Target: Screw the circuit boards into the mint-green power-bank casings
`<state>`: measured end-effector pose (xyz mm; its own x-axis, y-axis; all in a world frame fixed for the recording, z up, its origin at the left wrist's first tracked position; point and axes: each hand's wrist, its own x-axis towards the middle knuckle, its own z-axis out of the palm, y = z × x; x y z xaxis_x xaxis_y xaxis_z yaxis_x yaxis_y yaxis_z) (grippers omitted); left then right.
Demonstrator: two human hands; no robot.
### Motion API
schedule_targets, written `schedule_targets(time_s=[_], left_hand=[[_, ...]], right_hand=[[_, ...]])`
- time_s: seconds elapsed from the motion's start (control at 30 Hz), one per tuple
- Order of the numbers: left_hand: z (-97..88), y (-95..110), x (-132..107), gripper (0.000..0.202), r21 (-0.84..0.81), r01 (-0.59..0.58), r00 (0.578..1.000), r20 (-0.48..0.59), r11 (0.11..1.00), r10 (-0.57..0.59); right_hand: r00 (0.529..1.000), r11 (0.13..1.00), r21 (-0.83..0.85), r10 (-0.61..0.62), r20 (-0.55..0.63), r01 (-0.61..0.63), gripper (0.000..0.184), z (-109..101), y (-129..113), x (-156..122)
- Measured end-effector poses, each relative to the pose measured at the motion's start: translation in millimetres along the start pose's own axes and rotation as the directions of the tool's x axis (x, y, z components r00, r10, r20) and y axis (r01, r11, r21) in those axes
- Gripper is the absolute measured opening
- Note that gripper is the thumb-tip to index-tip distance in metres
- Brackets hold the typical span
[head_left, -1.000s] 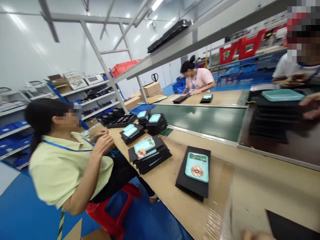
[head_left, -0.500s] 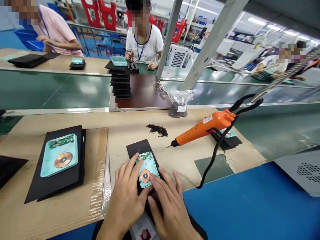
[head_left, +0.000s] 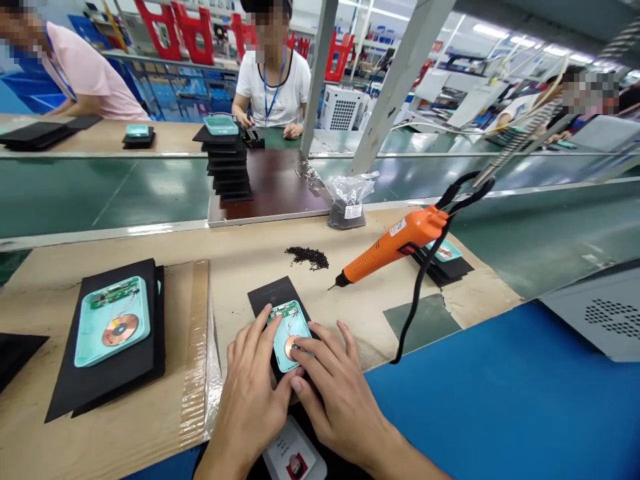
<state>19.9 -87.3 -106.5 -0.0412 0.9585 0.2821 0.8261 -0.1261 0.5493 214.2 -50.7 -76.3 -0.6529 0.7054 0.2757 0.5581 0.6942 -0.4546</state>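
Observation:
A small teal case (head_left: 289, 328) with a copper coil and a green circuit board lies on a black mat (head_left: 273, 294) at the bench's near edge. My left hand (head_left: 253, 383) rests flat along the case's left side, fingers stretched out. My right hand (head_left: 334, 387) lies on its right side, with the index fingertip pressing on the coil. An orange electric screwdriver (head_left: 395, 243) hangs on a black cable to the right, its tip just above the bench. A heap of small black screws (head_left: 307, 256) lies beyond the case.
A second teal case (head_left: 113, 321) sits on stacked black mats (head_left: 140, 365) at left. A plastic bag of screws (head_left: 347, 201), a stack of black trays (head_left: 227, 168) and a green conveyor belt (head_left: 100, 193) lie beyond. Other people work across the belt. A badge (head_left: 294, 457) hangs below my hands.
The view swung from the left-hand bench and seated co-worker to my own spot. Since half a second ago my right index finger has moved onto the coil.

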Motion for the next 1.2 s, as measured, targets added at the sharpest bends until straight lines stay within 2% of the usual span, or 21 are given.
schedule_targets(time_s=[0.13, 0.2, 0.3, 0.33, 0.37, 0.43, 0.47, 0.5, 0.53, 0.57, 0.63, 0.73, 0.8, 0.9, 1.03, 1.2], left_hand=[[2.5, 0.4, -3.8, 0.06, 0.085, -0.037, 0.999, 0.024, 0.996, 0.035], [0.4, -0.8, -6.4, 0.064, 0.101, -0.054, 0.998, 0.031, 0.993, 0.051], [-15.1, -2.2, 1.6, 0.071, 0.045, -0.045, 0.999, 0.006, 0.998, 0.045], [-22.8, -1.7, 10.8, 0.066, 0.025, -0.042, 0.999, -0.013, 0.999, 0.042], [-30.3, -0.6, 24.0, 0.057, 0.01, -0.045, 0.999, -0.029, 0.999, 0.045], [-41.3, 2.8, 61.9, 0.036, 0.003, -0.072, 0.997, -0.017, 0.997, 0.072], [-43.3, 4.5, 85.1, 0.029, 0.009, -0.084, 0.996, 0.024, 0.996, 0.084], [-42.3, 5.8, 109.7, 0.027, 0.025, -0.068, 0.992, 0.109, 0.997, 0.065], [-38.7, 6.6, 134.2, 0.025, 0.058, -0.034, 0.982, 0.187, 0.998, 0.023], [-32.8, 6.9, 157.5, 0.025, 0.094, -0.002, 0.973, 0.231, 0.996, -0.02], [-17.0, 5.6, 196.4, 0.031, 0.117, -0.003, 0.967, 0.252, 0.993, -0.027], [7.1, 0.7, 229.4, 0.04, 0.122, -0.026, 0.96, 0.278, 0.992, -0.009], [18.0, -3.2, 237.5, 0.035, 0.125, -0.032, 0.956, 0.293, 0.992, -0.006], [24.8, -7.0, 240.8, 0.02, 0.125, -0.023, 0.957, 0.291, 0.992, -0.014], [22.3, -5.3, 242.2, 0.015, 0.102, -0.006, 0.964, 0.264, 0.995, -0.022], [15.8, 1.2, 241.1, 0.015, 0.067, 0.02, 0.969, 0.244, 0.998, -0.035]], right_hand=[[1.0, 0.999, 0.044, -0.02, -0.02, 0.02, 0.028, -0.2, 1.8, 3.5], [0.997, 0.996, 0.074, -0.049, -0.063, 0.054, 0.029, -0.2, 6.0, 3.3], [0.962, 0.986, 0.141, -0.052, -0.267, 0.092, 0.031, 0.7, 17.9, 2.8], [0.929, 0.98, 0.184, -0.002, -0.37, 0.076, 0.028, 1.3, 23.3, 4.2], [0.875, 0.968, 0.249, 0.088, -0.475, 0.038, 0.023, 2.1, 29.4, 7.0], [0.712, 0.888, 0.455, 0.36, -0.603, -0.064, 0.014, 3.8, 43.5, 18.0], [0.628, 0.825, 0.557, 0.485, -0.609, -0.097, 0.016, 4.7, 51.2, 26.1], [0.564, 0.762, 0.638, 0.577, -0.59, -0.112, 0.022, 5.7, 59.1, 35.4], [0.53, 0.71, 0.696, 0.633, -0.565, -0.108, 0.03, 6.8, 66.8, 45.0], [0.524, 0.678, 0.729, 0.657, -0.543, -0.095, 0.038, 8.1, 74.1, 54.2], [0.549, 0.659, 0.749, 0.652, -0.522, -0.07, 0.052, 11.3, 86.5, 68.5], [0.577, 0.646, 0.762, 0.641, -0.506, -0.049, 0.066, 18.5, 98.2, 75.0], [0.586, 0.647, 0.762, 0.633, -0.506, -0.04, 0.073, 23.2, 100.7, 72.5], [0.594, 0.657, 0.753, 0.619, -0.513, -0.036, 0.079, 26.4, 97.5, 68.5], [0.599, 0.683, 0.73, 0.597, -0.533, -0.032, 0.083, 24.6, 88.8, 69.0], [0.586, 0.712, 0.7, 0.544, -0.6, 0.055, 0.078, 20.9, 83.7, 70.4]])
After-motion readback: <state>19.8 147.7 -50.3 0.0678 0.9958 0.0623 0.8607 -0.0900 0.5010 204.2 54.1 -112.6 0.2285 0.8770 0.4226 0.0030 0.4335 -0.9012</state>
